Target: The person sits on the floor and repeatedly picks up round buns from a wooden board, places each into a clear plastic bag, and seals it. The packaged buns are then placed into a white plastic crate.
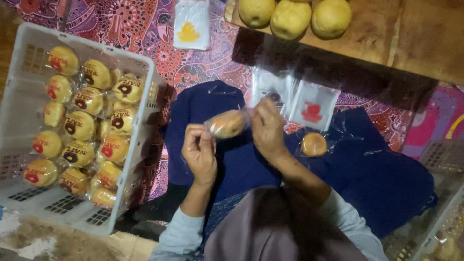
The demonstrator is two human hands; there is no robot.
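Both hands are working over the lap, near the centre of the view: the left hand (199,153) is pinching one end of a clear plastic wrapper with its fingers (193,137) clenched on the film, and the right hand (267,126) is gripping the other end, so a round golden bun (226,123) is hanging between them inside the wrapper. The bun is looking light and soft — likely to dent if squeezed — and the film is looking thin and slippery, so the loose plastic at either end seems the safer place to take hold, rather than the bun itself. At about four o'clock from the hands a second bun (314,144) is lying on the dark blue cloth (377,169), and just above it flat empty bags (313,107) with a red print are resting. At nine o'clock a white plastic crate (29,92) is holding rows of wrapped buns (79,125). At twelve to one o'clock three bare buns (290,18) are sitting on a wooden board (415,34), their upper edges cut off. The light is dim and the film glares, so whether the wrapper is sealed is hard to make out — and another crate (442,212) at five o'clock is mostly out of frame.
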